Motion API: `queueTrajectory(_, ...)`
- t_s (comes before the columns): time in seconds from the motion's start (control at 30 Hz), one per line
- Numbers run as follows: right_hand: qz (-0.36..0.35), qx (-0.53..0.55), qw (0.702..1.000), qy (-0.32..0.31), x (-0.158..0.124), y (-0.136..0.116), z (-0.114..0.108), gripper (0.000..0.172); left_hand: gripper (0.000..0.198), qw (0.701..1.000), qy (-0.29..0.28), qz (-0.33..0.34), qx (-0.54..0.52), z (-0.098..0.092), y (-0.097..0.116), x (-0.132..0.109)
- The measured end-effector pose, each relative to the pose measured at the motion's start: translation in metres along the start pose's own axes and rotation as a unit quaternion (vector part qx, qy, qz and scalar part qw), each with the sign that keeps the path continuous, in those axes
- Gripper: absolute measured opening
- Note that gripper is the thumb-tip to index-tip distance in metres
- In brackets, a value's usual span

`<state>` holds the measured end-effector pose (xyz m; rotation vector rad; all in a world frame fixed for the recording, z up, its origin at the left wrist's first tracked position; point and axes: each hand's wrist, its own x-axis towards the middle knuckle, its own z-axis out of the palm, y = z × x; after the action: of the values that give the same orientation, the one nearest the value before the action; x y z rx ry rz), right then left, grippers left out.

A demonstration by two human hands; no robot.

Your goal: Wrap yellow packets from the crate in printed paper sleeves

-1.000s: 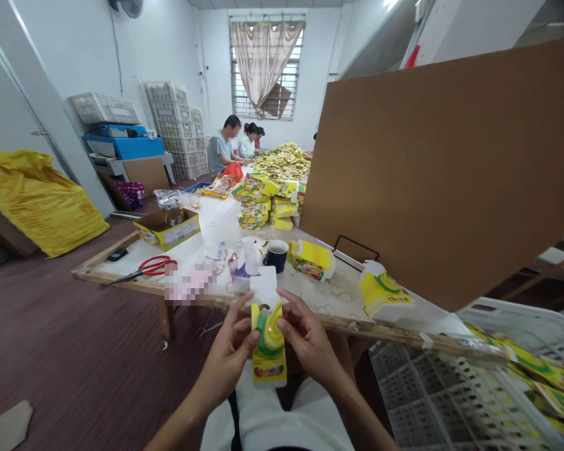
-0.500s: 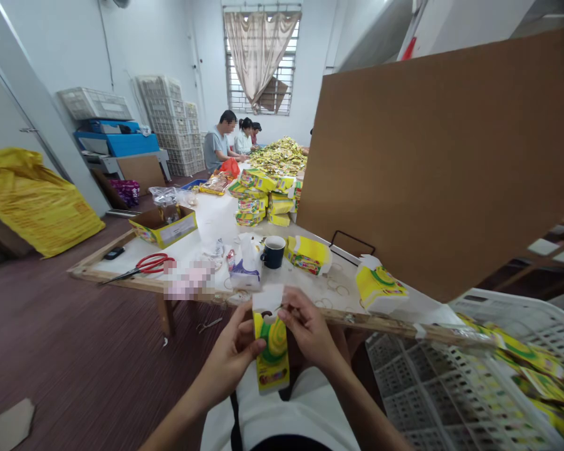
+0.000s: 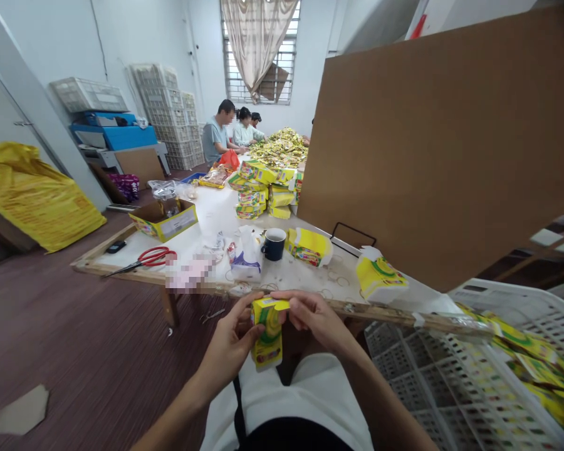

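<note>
A small yellow and green printed carton [image 3: 269,335] stands upright above my lap, just in front of the table edge. My left hand [image 3: 237,332] grips its left side, thumb on the front face and fingers behind. At the top right of the carton, my right hand [image 3: 310,316] has its fingers bent against a yellow end flap [image 3: 281,305], with the index finger stretched along the top edge. The top is partly folded over. Whatever is inside the carton cannot be seen.
On the table lie red-handled scissors [image 3: 145,258], a dark mug [image 3: 274,245], a tissue pack [image 3: 247,266], more yellow cartons [image 3: 309,247] and an open box [image 3: 164,222]. A brown cardboard sheet [image 3: 432,150] rises at right. A white basket [image 3: 427,376] holds yellow packs. Co-workers [image 3: 216,134] sit far back.
The carton's white top flap stood up before; now it is folded down and the yellow end shows. My right hand has moved over the top edge. The view has tilted slightly downward.
</note>
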<state>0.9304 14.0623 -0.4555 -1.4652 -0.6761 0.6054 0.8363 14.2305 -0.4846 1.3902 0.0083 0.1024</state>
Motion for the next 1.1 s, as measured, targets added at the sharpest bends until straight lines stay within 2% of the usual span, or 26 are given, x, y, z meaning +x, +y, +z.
queueTrajectory(0.17,0.046,-0.032,0.998,0.027,0.004,0.005,0.008,0.039,0.054,1.000,-0.011,-0.004,0.011,0.003,0.000,0.000)
queueTrajectory(0.3,0.030,-0.139,0.987,0.076,0.010,0.015,0.015,0.032,0.054,1.000,-0.020,-0.004,-0.015,0.002,0.000,0.000)
queueTrajectory(0.37,0.014,-0.155,0.985,0.080,0.010,0.016,0.016,0.035,0.053,0.999,-0.020,0.001,-0.045,0.000,-0.002,0.001)
queueTrajectory(0.43,-0.005,-0.136,0.988,0.075,0.009,0.016,0.014,0.038,0.052,0.997,-0.026,0.004,-0.078,-0.003,-0.003,0.003)
queueTrajectory(0.57,-0.060,-0.102,0.985,0.129,0.006,0.018,0.011,0.022,0.051,0.994,-0.043,0.003,-0.097,-0.003,-0.004,0.004)
queueTrajectory(0.73,-0.069,0.009,0.987,0.143,0.004,0.026,0.029,0.015,0.046,0.999,-0.022,-0.015,-0.022,0.008,-0.004,-0.002)
queueTrajectory(0.8,-0.091,-0.056,0.979,0.174,-0.001,0.020,0.019,0.013,0.050,0.999,-0.015,-0.035,0.024,0.010,-0.006,-0.004)
queueTrajectory(0.83,-0.109,-0.130,0.962,0.214,-0.008,0.014,0.006,0.012,0.055,0.998,-0.011,-0.045,0.049,0.009,-0.007,-0.003)
queueTrajectory(0.87,-0.124,-0.215,0.930,0.269,-0.019,0.005,-0.014,0.013,0.061,0.996,-0.005,-0.051,0.073,0.007,-0.008,-0.002)
queueTrajectory(0.93,-0.137,-0.376,0.813,0.423,-0.053,-0.018,-0.068,0.016,0.070,0.992,0.004,-0.054,0.114,0.001,-0.009,0.002)
queueTrajectory(0.97,-0.126,-0.396,0.771,0.483,-0.074,-0.030,-0.099,0.021,0.070,0.990,0.005,-0.054,0.131,-0.002,-0.010,0.005)
queueTrajectory(1.0,-0.113,-0.421,0.711,0.552,-0.095,-0.039,-0.131,0.025,0.069,0.988,0.003,-0.053,0.144,-0.005,-0.011,0.007)
queueTrajectory(1.03,-0.066,-0.485,0.628,0.605,-0.113,-0.045,-0.161,0.028,0.066,0.987,-0.002,-0.053,0.150,-0.007,-0.012,0.009)
queueTrajectory(1.07,-0.017,-0.523,0.572,0.632,-0.128,-0.046,-0.188,0.032,0.062,0.987,-0.010,-0.054,0.151,-0.008,-0.013,0.011)
queueTrajectory(1.1,0.031,-0.527,0.561,0.638,-0.136,-0.044,-0.211,0.038,0.060,0.987,-0.017,-0.057,0.148,-0.008,-0.015,0.012)
